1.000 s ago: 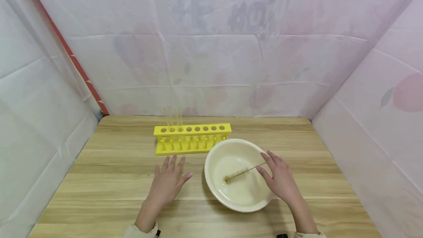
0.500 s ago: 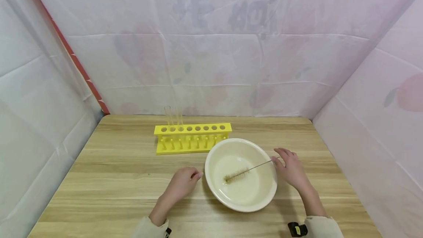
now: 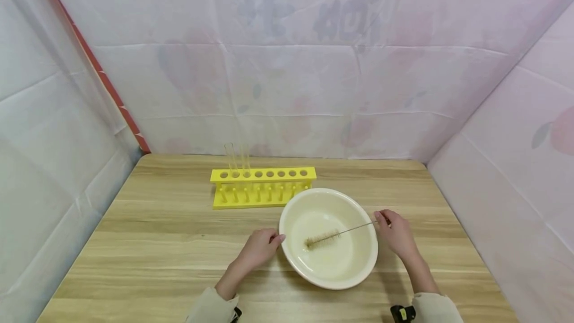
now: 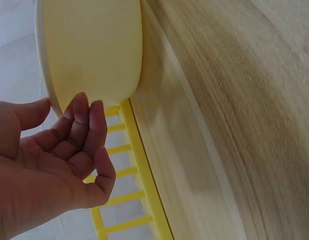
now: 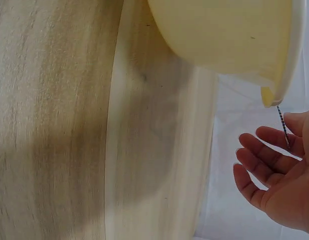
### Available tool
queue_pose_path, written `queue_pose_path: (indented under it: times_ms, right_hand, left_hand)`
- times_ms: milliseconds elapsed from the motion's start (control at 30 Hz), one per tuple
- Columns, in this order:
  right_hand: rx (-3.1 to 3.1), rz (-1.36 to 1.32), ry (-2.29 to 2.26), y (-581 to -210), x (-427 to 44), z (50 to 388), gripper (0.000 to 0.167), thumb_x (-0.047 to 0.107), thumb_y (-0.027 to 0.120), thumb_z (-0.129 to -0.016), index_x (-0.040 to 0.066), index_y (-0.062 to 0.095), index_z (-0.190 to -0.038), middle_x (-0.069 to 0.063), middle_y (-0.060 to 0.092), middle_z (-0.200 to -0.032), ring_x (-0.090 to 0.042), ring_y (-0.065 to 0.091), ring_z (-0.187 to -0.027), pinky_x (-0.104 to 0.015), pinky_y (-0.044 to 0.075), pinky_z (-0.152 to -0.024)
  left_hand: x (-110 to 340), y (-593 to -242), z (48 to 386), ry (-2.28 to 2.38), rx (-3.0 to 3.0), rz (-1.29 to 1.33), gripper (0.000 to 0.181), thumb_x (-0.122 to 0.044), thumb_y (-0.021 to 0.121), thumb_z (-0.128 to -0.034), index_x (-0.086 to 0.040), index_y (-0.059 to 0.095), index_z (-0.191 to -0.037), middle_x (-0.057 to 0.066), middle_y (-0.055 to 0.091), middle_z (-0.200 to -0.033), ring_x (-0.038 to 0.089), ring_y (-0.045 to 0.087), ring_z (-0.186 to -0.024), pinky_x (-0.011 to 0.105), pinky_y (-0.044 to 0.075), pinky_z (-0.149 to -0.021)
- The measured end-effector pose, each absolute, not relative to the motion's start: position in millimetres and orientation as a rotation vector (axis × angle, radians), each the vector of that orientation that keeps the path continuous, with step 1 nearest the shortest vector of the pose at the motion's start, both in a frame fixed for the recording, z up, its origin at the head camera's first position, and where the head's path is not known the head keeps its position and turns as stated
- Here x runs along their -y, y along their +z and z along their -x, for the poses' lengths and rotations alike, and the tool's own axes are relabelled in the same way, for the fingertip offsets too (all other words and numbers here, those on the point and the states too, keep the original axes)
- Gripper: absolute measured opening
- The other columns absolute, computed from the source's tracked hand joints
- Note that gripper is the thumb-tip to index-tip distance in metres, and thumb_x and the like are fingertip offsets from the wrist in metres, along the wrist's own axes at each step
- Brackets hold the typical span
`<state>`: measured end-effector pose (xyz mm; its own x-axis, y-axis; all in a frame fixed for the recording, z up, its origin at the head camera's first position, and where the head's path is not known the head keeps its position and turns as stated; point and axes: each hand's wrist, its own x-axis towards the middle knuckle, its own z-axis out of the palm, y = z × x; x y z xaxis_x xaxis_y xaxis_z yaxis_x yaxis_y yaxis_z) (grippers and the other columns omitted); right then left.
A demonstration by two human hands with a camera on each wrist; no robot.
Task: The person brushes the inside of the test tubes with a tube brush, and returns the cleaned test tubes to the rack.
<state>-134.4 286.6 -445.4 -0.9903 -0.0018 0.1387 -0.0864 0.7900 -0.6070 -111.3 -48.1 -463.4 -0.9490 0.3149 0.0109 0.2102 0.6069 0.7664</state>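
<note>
On the far left of the wooden table (image 3: 157,233), white sheeting (image 3: 54,163) rises beside it, with a red strip (image 3: 109,88) slanting down toward the back corner. Next comes a yellow rack (image 3: 264,179) with a row of eight holes; two clear test tubes (image 3: 230,156) stand upright in the second and third from the left. In front of the rack, the left hand (image 3: 259,248) pinches the left rim of a cream basin (image 3: 329,285), thumb inside and curled fingers outside. The basin sits on the table and hides the rack's right front corner. Within it lies the tan bristled end of a brush (image 3: 323,239), whose thin wire handle runs right across the far-side rim. There the right hand (image 3: 396,233) pinches the handle between thumb and forefinger, its other fingers loosely bent. A black band (image 3: 402,313) circles the right sleeve (image 3: 435,308).
</note>
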Motion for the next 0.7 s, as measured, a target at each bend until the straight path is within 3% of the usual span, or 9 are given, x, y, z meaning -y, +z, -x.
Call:
queue_pose_path:
  times_ms: [133,267,700]
  right_hand:
    - [2.838,-0.03,0.97,-448.6,-288.4,133.6,0.034,0.023,0.044,-0.098,-0.002,0.053,-0.075,-0.003,0.042,-0.058,-0.013,0.038,-0.051,-0.024,0.033,-0.044]
    - [2.82,-0.047,0.968,-452.0,-288.6,131.4,0.036,0.022,0.047,-0.097,0.005,0.043,-0.064,0.001,0.034,-0.053,-0.009,0.031,-0.045,-0.022,0.028,-0.04]
    - [2.832,-0.09,1.203,-455.4,-274.7,125.7,0.042,0.024,0.044,-0.098,0.008,0.037,-0.059,0.003,0.029,-0.053,-0.007,0.027,-0.046,-0.022,0.027,-0.042]
  left_hand:
    - [46.9,-463.3,111.9,1.311,-2.659,-0.414,0.03,-0.018,0.053,-0.0928,-0.008,0.051,-0.064,-0.005,0.039,-0.055,0.007,0.036,-0.049,0.021,0.032,-0.046]
    - [48.3,-464.0,112.5,1.336,-2.629,-0.385,0.029,-0.018,0.052,-0.0932,-0.008,0.051,-0.066,-0.005,0.04,-0.056,0.008,0.037,-0.05,0.021,0.033,-0.047]
    - [72.4,-457.5,110.1,1.329,-2.617,-0.349,0.03,-0.017,0.051,-0.0941,-0.006,0.05,-0.066,-0.004,0.04,-0.056,0.009,0.038,-0.051,0.022,0.032,-0.047]
